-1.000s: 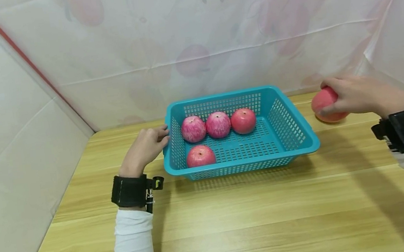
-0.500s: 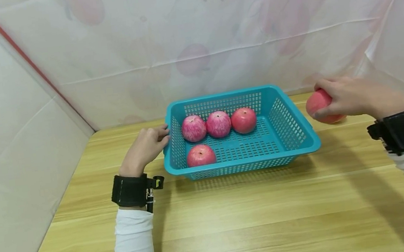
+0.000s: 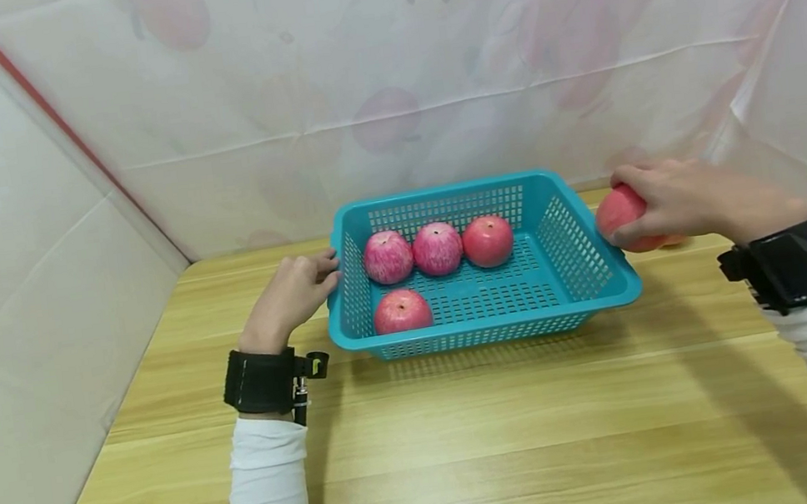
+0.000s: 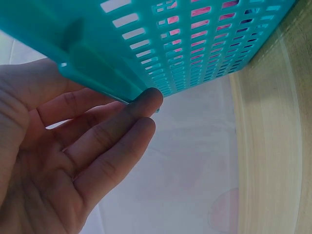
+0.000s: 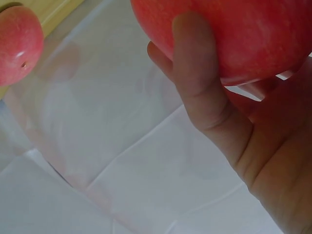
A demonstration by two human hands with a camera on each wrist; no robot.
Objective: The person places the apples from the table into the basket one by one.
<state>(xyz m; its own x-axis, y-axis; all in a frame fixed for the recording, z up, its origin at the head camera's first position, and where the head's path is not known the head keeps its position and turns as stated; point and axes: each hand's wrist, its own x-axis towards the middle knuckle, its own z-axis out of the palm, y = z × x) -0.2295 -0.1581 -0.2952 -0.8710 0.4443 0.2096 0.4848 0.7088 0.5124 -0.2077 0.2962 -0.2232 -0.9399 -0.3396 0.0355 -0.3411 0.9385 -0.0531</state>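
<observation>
A turquoise plastic basket [image 3: 489, 329] with slotted walls stands on the table. Inside it, two streaky pink apples [image 3: 387, 257] and a redder apple [image 3: 489, 241] line the back, and one more apple [image 3: 401, 311] sits at front left. My left hand [image 3: 288, 296] holds the basket's left rim; in the left wrist view its fingers [image 4: 114, 163] curl under the edge. My right hand [image 3: 692, 200] grips a red apple [image 3: 622, 213] just off the basket's right rim, thumb across its side in the right wrist view. Its far side is hidden by the hand.
Another apple [image 5: 18, 45] lies on the table behind my right hand, mostly hidden in the head view. The wooden table [image 3: 517, 440] ends against a printed white sheet [image 3: 226, 164] at the back, with white sheets at both sides.
My right hand has lifted the red apple from the table and moved it left to the basket's right rim, uncovering part of another apple behind. My left hand stays on the basket.
</observation>
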